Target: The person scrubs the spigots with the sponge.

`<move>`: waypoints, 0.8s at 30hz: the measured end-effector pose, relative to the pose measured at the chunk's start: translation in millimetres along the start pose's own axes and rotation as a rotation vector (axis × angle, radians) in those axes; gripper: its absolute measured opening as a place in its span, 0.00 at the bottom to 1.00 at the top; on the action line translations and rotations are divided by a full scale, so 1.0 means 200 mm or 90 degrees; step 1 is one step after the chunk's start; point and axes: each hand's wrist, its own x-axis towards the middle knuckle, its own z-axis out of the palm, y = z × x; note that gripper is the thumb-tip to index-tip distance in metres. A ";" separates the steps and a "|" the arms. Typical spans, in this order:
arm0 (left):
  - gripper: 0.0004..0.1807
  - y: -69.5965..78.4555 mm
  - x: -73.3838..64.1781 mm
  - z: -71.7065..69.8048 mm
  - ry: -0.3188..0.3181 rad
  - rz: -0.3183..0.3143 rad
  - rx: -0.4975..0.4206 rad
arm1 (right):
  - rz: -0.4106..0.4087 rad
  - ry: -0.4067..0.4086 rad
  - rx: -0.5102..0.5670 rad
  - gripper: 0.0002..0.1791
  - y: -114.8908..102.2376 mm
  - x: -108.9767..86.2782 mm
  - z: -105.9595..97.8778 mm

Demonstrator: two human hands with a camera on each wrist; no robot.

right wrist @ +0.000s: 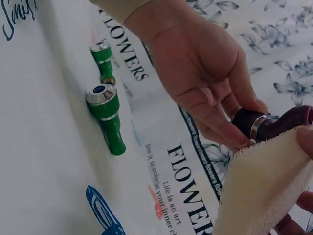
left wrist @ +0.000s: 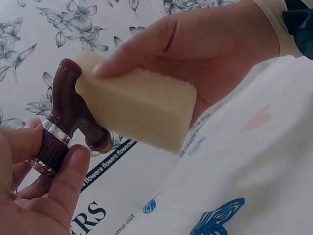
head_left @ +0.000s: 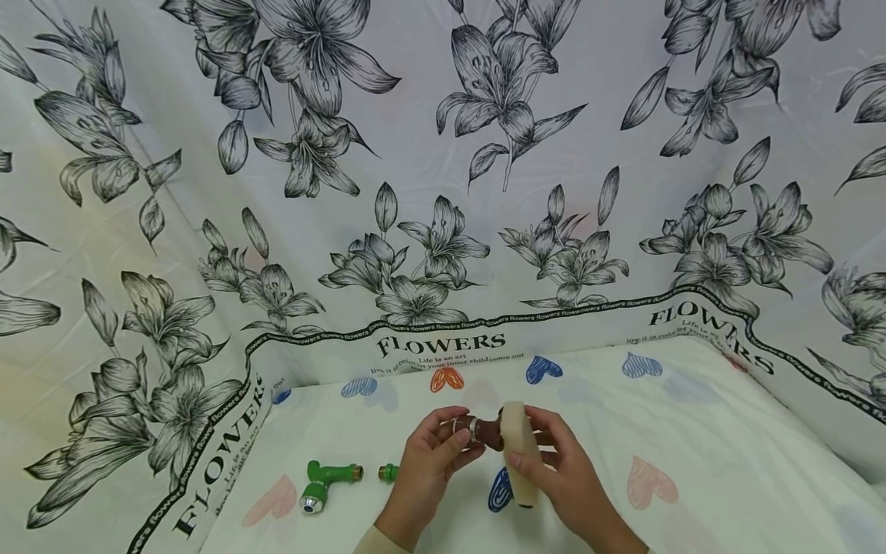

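Observation:
My left hand (head_left: 428, 471) grips the ribbed, silver-ringed knob end of a dark red angle valve (left wrist: 68, 100), with the thumb and fingers around it. In my right hand (head_left: 569, 478) is a cream sponge block (left wrist: 139, 110), pinched between the thumb on the near side and fingers behind. The sponge's face lies right against the valve's body in the left wrist view. One short threaded outlet of the valve points down past the sponge. In the right wrist view the sponge hides part of the valve.
Left of my hands, a green angle valve (head_left: 334, 474) with a chrome knob lies on the white heart-print cloth (head_left: 588, 400). A second green valve (head_left: 387, 472) lies beside it, partly hidden behind my left hand in the head view. Flower-print fabric (head_left: 540, 246) hangs behind.

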 end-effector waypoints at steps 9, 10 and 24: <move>0.21 0.00 -0.01 0.01 -0.012 -0.008 0.008 | 0.003 0.062 -0.103 0.41 0.09 0.04 -0.01; 0.21 0.00 -0.01 0.01 -0.015 -0.009 0.009 | 0.011 0.069 -0.107 0.41 0.10 0.04 -0.01; 0.21 -0.02 0.01 0.00 0.007 -0.007 0.004 | 0.040 0.022 0.002 0.37 0.03 0.00 0.04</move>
